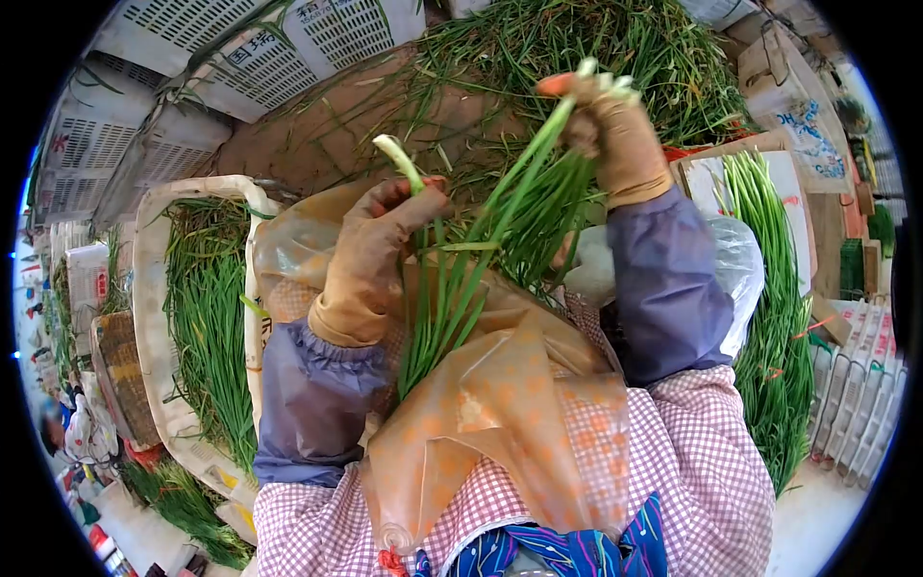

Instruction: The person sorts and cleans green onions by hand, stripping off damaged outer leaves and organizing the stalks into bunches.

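Note:
My right hand (623, 139), in a brown glove with bare orange-looking fingertips, is raised and closed round the pale stem ends of a bunch of chives (543, 197). Their long green leaves hang down toward my lap. Lower and to the left, my left hand (370, 245), gloved the same way, pinches a few chives (442, 332). One whitish stem end (396, 156) pokes up above its fingers, and the leaves trail over the plastic apron (500, 385). Slight blur softens the right fingers.
A white crate (149, 288) full of chives stands to my left. Loose leaves heap up on the floor ahead (596, 58). At right, a tidy chive pile (769, 385) lies beside a clear plastic bag (740, 269). Slatted white crates (240, 67) line the far left.

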A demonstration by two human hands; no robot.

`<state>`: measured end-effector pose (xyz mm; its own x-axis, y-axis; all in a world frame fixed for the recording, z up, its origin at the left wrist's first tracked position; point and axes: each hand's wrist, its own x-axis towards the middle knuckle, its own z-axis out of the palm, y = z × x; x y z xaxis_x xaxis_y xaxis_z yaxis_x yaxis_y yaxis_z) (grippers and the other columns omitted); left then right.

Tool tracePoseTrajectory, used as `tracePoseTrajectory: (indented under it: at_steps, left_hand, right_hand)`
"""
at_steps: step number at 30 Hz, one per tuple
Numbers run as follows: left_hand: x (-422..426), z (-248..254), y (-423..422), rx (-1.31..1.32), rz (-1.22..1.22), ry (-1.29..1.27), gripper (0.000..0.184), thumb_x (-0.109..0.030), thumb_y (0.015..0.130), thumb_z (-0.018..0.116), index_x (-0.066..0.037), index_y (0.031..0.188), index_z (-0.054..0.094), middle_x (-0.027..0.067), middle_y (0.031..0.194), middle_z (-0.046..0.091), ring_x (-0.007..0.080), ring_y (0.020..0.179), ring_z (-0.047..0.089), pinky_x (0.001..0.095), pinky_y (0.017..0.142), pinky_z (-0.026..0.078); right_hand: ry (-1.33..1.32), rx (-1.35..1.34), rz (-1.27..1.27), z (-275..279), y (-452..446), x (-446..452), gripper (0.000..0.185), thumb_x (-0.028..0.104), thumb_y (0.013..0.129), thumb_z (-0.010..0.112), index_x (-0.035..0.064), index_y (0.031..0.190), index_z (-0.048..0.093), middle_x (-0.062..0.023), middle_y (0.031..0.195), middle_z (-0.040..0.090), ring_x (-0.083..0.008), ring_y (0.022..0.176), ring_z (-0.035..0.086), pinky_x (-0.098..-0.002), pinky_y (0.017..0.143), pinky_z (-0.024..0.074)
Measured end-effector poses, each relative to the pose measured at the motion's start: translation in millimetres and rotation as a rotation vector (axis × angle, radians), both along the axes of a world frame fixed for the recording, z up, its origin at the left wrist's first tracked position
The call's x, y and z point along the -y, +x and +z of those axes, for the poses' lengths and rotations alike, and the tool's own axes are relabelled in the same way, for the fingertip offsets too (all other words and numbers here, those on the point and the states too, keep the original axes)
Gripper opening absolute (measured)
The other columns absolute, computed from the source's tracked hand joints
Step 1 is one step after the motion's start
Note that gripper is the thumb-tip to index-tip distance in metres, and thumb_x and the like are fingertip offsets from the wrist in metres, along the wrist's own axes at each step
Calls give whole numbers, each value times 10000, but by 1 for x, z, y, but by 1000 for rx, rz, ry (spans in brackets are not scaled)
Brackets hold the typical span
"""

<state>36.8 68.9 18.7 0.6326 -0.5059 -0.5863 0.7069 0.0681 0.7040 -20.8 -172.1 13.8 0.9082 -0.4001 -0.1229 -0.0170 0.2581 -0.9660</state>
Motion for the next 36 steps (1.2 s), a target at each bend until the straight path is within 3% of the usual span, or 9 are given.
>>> tracePoseTrajectory:
  at_steps: [4, 8, 12, 14, 18, 25, 28, 33, 36]
  left_hand:
    - [-10, 0, 7, -21, 48, -114, 249, -14, 812, 621, -2, 1057, 580, 51, 876, 615, 126, 701, 582, 241, 637, 488]
    - [-4, 9, 4, -14, -37, -166, 240, -29, 831, 610, 7, 1065, 569, 54, 875, 611, 138, 705, 584, 240, 641, 492]
    - [-2, -2, 2, 97, -82, -101, 260, 24, 812, 608, -10, 1064, 554, 80, 907, 631, 158, 756, 626, 252, 679, 516]
    - [0, -11, 5, 167, -100, -73, 261, 22, 803, 622, -14, 1053, 556, 79, 916, 633, 154, 763, 627, 257, 691, 515]
    - [7, -5, -2, 277, -123, 1, 248, -12, 769, 684, -10, 987, 566, 59, 878, 624, 99, 733, 588, 212, 646, 481]
    - [6, 3, 1, 300, -225, 69, 152, -17, 780, 673, -22, 920, 614, 23, 825, 629, 70, 706, 573, 188, 627, 461]
    - [7, 6, 8, 536, -327, 129, 113, -30, 798, 653, -20, 908, 628, 16, 815, 633, 67, 704, 570, 198, 622, 462]
    - [15, 21, 25, 1753, -574, 197, 118, -49, 829, 600, -20, 941, 622, 88, 800, 641, 195, 716, 618, 297, 644, 484]
    - [16, 0, 76, 2065, -272, 213, 133, -79, 835, 596, -36, 958, 622, 105, 839, 645, 255, 740, 624, 334, 644, 488]
  right_hand:
    - [-371, 44, -434, 0, -15, 53, 176, 239, 890, 585, 91, 900, 679, 19, 662, 564, -42, 503, 461, -178, 424, 374]
    - [-489, 220, -552, -1, -12, 52, 147, 222, 873, 611, 85, 876, 664, 1, 764, 634, -51, 546, 502, -190, 445, 389]
    - [-532, 24, 5, 2, -9, -8, 150, 165, 859, 611, 51, 949, 648, 32, 630, 530, -39, 519, 452, -184, 439, 326]
    - [-251, 1, 234, 10, -12, -36, 132, 127, 847, 612, 47, 947, 645, 33, 634, 529, -29, 500, 423, -182, 429, 308]
    - [78, -131, 374, -5, -14, -58, 105, 129, 800, 691, 44, 857, 668, 24, 610, 552, -46, 475, 443, -213, 420, 351]
    - [81, -179, 430, -11, -24, -49, 141, 130, 783, 699, 26, 861, 644, 1, 613, 554, -66, 463, 445, -221, 414, 347]
    - [133, -168, 481, -14, -25, -47, 144, 122, 780, 694, 19, 861, 635, -7, 643, 571, -70, 468, 449, -224, 416, 351]
    - [267, -115, 556, -21, -29, -46, 148, 91, 769, 681, 5, 877, 628, -30, 680, 593, -72, 473, 447, -224, 415, 349]
    - [297, -140, 583, -15, -39, -43, 152, 80, 766, 676, -5, 877, 617, -52, 696, 604, -73, 472, 444, -223, 412, 342]
